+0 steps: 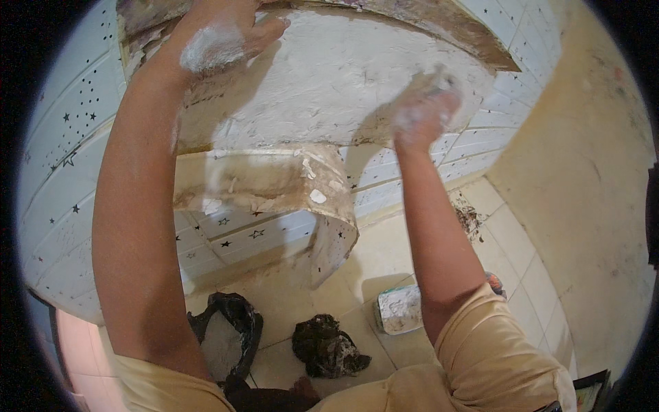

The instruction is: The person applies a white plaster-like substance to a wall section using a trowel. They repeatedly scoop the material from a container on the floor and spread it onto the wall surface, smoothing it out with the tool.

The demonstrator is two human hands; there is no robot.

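Observation:
My left hand is raised against the upper left of a patch of wall coated in white plaster. White paste covers its back, and its thumb stretches out over the patch; the other fingertips pass partly under the top of the picture. At the patch's right side my right hand, smeared white and blurred by motion, is closed around something greyish that I cannot make out. Star-patterned wall covering is peeled back around the patch: an upper flap sticks out, and a lower flap hangs down and curls at its end.
On the tiled floor below stand a black bag of pale powder, a dark crumpled bundle and an open tub of white paste. Debris lies by the wall's foot. A beige wall rises at the right.

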